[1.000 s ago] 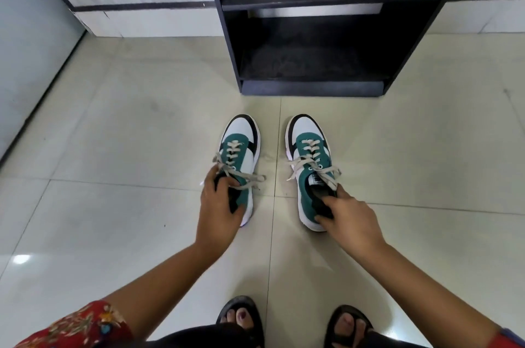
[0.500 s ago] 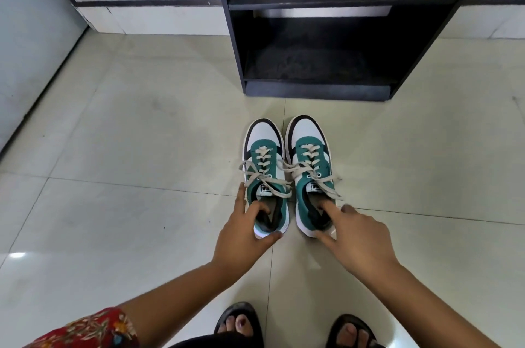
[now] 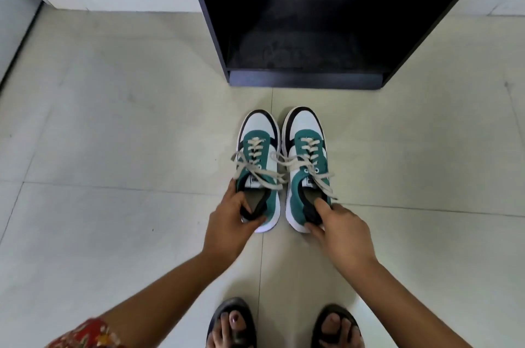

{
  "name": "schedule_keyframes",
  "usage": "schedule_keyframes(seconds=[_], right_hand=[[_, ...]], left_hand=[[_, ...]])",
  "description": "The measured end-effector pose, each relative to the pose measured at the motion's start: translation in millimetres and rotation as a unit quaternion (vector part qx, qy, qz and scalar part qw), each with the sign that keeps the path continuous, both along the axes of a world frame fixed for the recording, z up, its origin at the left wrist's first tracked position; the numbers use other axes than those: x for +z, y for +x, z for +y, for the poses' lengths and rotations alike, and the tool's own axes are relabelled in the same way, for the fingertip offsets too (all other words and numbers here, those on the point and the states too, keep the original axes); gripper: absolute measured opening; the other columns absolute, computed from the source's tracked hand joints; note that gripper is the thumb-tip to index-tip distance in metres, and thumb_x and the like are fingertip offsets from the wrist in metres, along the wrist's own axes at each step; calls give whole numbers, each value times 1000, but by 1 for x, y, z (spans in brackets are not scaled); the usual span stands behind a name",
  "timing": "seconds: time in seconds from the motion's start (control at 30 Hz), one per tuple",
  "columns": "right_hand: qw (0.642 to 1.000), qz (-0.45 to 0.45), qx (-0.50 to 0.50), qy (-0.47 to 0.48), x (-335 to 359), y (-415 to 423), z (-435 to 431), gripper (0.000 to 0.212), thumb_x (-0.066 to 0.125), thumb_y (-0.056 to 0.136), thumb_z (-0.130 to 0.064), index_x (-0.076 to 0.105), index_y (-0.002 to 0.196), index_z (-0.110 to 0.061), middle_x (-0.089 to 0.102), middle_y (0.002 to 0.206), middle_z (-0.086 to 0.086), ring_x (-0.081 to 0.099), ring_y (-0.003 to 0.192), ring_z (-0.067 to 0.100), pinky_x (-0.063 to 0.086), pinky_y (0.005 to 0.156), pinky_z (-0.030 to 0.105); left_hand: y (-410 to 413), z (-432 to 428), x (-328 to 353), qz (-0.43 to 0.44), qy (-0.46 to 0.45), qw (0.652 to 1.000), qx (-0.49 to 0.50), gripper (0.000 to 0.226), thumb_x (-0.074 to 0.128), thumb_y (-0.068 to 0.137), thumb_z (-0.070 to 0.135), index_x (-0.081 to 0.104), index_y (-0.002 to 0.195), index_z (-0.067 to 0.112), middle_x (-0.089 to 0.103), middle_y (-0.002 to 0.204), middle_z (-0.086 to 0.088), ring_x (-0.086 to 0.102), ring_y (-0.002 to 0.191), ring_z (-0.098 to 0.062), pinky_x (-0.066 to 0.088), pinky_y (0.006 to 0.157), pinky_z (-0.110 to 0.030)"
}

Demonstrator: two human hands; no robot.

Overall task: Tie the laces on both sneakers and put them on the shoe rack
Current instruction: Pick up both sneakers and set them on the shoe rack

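Sneakers (image 3: 281,168) closer to rack (image 3: 312,74) than before

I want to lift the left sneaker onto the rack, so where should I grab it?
Grip the heel collar of the left sneaker from behind: its opening faces up toward you, toe toward the rack, laces clear forward.

Left sneaker (image 3: 260,174) shifted beside right sneaker (image 3: 306,171); possibly touching.

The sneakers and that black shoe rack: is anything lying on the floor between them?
No. In the head view only bare floor tile separates the sneakers' toes from the shoe rack.
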State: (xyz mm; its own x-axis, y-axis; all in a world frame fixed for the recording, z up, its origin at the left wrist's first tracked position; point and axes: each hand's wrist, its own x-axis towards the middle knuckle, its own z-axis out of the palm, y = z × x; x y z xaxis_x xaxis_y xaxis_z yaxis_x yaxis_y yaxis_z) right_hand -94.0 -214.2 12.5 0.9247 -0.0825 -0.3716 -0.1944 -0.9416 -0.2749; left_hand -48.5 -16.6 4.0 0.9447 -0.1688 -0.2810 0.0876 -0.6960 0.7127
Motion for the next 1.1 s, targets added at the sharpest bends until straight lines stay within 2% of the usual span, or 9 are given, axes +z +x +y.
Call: schedule_keyframes(seconds=[0.1,0.27,0.43,0.6,0.73,0.8,0.9,1.03,1.1], right_hand=[[1000,7,0,26,26,5,0,41,55,87,-31,46,125,-16,62,94,19,60,85,37,36,61,33],[1000,4,2,30,141,8,-2,29,59,85,-25,51,110,-10,59,93,21,58,85,39,41,59,34],[999,12,-39,28,290,25,-11,27,55,86,-11,47,112,-16,41,119,15,57,85,35,47,65,35],[995,-32,-81,58,403,49,-17,33,58,84,-7,51,113,-21,19,152,11,61,86,31,56,73,37],[988,-103,-68,89,442,72,-13,23,61,83,-10,54,104,-18,43,143,5,64,85,31,56,70,35],[983,-132,-77,104,453,90,-13,24,62,83,-12,55,105,-19,46,142,3,65,84,29,58,73,37],[972,-187,-91,106,462,119,-15,31,65,81,-8,59,110,-18,47,143,3,66,82,27,58,74,37],[968,-211,-101,90,463,163,-20,24,68,75,-7,57,94,-18,50,141,0,63,72,28,51,58,29],[967,-215,-103,85,455,187,-23,23,68,74,-8,56,91,-18,54,136,-1,62,70,29,48,54,29]], left_hand=[[6,-7,36,13,-20,1000,18,50,79,64,21,30,58,26,57,96,9,46,62,-9,31,49,-14],[2,-10,151,-2,-33,999,7,51,79,65,15,32,60,32,47,121,25,54,73,-9,35,52,-12],[17,-10,288,2,-21,1000,9,45,79,66,17,35,63,28,48,138,11,54,75,-5,38,55,-17],[45,-18,398,-19,-17,1000,5,43,80,66,17,37,63,22,53,130,4,55,72,4,37,51,-9],[77,-24,449,-72,-21,997,-2,41,79,68,19,38,65,17,50,137,7,55,71,3,38,52,-7],[98,-29,465,-99,-24,995,0,40,78,68,17,39,65,15,49,139,6,54,67,3,37,53,-5],[130,-37,477,-132,-30,991,13,38,78,67,15,42,65,8,51,137,4,53,68,-8,35,52,-6],[173,-43,477,-145,-19,989,20,38,78,69,19,40,66,12,53,133,2,53,68,-16,35,51,-9],[199,-44,470,-138,-5,990,18,39,77,69,22,38,66,18,54,132,-1,54,67,-21,37,52,-17]])
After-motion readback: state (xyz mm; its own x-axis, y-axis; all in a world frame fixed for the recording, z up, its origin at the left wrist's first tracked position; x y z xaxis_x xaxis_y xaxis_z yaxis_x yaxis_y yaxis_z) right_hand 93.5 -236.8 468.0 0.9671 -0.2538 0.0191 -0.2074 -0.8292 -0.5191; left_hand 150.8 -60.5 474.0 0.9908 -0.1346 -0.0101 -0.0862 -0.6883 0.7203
